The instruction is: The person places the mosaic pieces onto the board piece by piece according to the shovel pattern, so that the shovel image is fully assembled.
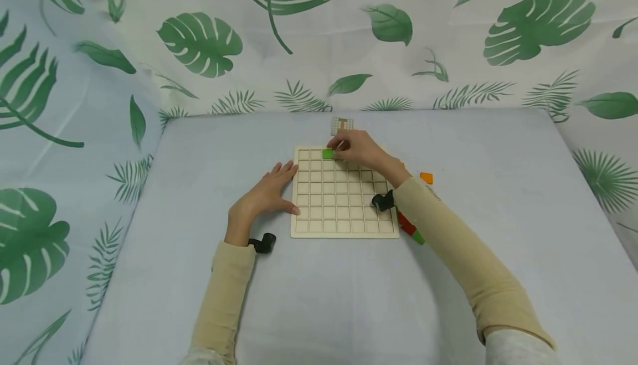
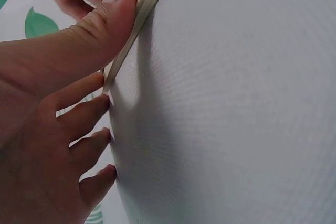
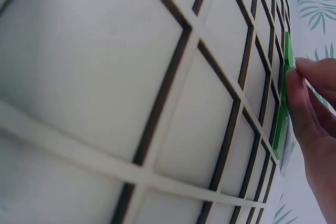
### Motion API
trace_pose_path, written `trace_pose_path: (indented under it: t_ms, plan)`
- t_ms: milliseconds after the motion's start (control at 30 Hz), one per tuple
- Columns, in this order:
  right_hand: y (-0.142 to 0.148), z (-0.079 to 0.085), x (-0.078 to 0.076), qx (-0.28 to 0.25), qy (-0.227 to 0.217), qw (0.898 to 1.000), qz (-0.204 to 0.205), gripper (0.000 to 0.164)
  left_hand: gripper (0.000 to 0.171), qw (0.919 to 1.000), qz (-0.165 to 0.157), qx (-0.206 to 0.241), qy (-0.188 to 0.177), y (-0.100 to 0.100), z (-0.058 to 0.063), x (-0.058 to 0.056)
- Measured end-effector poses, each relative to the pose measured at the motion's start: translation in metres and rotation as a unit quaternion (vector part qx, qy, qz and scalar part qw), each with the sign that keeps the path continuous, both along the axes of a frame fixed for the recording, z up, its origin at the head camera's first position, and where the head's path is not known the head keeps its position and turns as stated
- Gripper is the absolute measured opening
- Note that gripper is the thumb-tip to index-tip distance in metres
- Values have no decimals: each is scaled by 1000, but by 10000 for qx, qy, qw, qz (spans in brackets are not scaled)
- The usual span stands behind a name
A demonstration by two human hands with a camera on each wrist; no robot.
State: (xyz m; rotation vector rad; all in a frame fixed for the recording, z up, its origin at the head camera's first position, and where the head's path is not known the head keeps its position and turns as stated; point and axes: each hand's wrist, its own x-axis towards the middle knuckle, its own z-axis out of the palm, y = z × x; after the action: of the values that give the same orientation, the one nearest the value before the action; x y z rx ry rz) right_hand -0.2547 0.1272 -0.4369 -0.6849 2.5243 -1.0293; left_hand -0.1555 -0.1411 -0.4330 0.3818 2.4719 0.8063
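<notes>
Two hands on the board? Go near to far.

Yes. Nearest on the tabletop (image 1: pixel 349 298): pale board (image 1: pixel 345 236), likely thin wood, stiff, light. Take it by the rim. Red piece (image 1: pixel 406 224) just beside its right edge, partly hidden.

Left hand (image 1: pixel 264 193)?

At the board's left edge, fingers spread apart, thumb over the rim.

Right hand (image 1: pixel 360 149)?

Farther back than the loose orange piece (image 1: pixel 426 178). Thumb and finger pinched on the green tile (image 1: pixel 327 154), far row, third cell from left. Fully seated or not, can't tell. More green along that row in the wrist view; one piece or several, unclear.

Handling?

Tile: probably light, rigid, hard to break. Looks smooth, could slip. Pinch opposite edges.

Containers?

Just the board's shallow cells (image 1: pixel 329 225). Green at the far row; nearer rows show pale floors. Beyond: small patterned card (image 1: pixel 342 124).
</notes>
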Motion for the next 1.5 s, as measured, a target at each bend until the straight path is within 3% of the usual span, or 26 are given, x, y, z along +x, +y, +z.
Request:
trace_pose_path:
  t_ms: [533,733,1100,1500]
  plan:
    - [17,9,15,-514,54,9981,-328,27,110,10000,11,-60,-20,1,4,2]
    - [26,8,18,-445,126,9972,-588,25,111,10000,-2,-94,14,3,3,1]
    - [54,11,30,-313,136,9972,-665,25,110,9998,-20,-191,-9,3,4,2]
    - [87,11,42,23,128,9930,-1172,22,110,9998,-27,-189,-16,3,4,2]
